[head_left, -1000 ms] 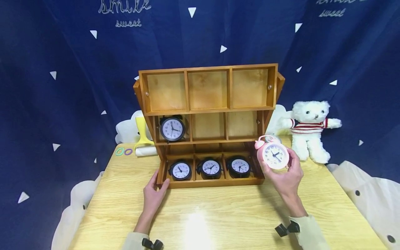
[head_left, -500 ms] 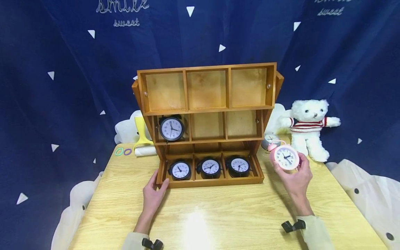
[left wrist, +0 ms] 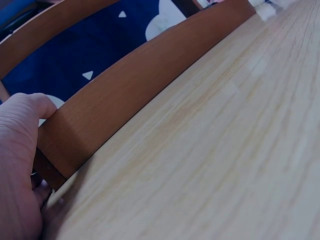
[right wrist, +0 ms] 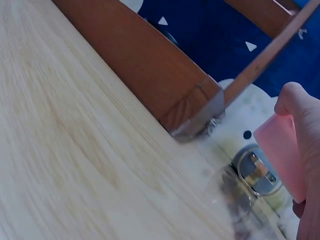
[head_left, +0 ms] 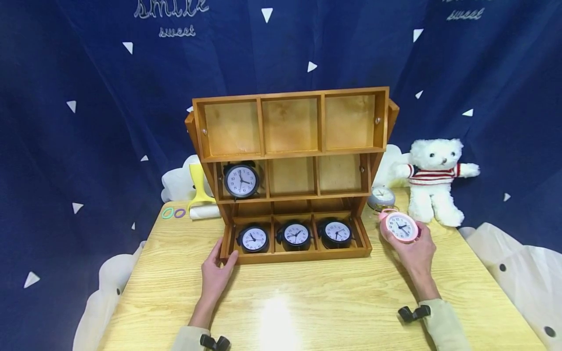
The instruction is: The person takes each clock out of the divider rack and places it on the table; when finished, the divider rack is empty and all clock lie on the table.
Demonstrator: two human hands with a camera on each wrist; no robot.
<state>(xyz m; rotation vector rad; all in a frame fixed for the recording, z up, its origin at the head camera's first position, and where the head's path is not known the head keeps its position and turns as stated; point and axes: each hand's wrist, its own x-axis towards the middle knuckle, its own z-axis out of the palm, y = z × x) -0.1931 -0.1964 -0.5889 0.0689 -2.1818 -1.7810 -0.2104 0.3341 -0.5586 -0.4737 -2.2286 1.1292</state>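
Note:
My right hand point(head_left: 417, 251) holds a pink alarm clock point(head_left: 401, 226) right of the three-tier wooden shelf point(head_left: 303, 256), its face tilted upward. In the right wrist view, the pink clock point(right wrist: 282, 155) shows from the side, gripped by fingers and thumb. The left hand point(head_left: 215, 275) grips the shelf's front left corner, thumb over the rim. Black alarm clocks fill the bottom row: left point(head_left: 253, 239), middle point(head_left: 295, 235) and right point(head_left: 335, 234). Another black clock point(head_left: 241, 180) stands in the middle row's left compartment. A grey alarm clock point(head_left: 381, 196) stands just behind the pink one.
A white teddy bear point(head_left: 434, 180) in a striped shirt sits at the back right. Back left are a yellow-handled lint roller point(head_left: 202, 200), a green ring point(head_left: 168, 212) and a purple ring point(head_left: 180, 213). Behind the table hangs a blue curtain point(head_left: 290, 44).
The right hand has carried the pink clock rightward, away from the shelf's front right corner, then slightly lower, tipping its face upward. More of the grey clock shows. My left hand stays put.

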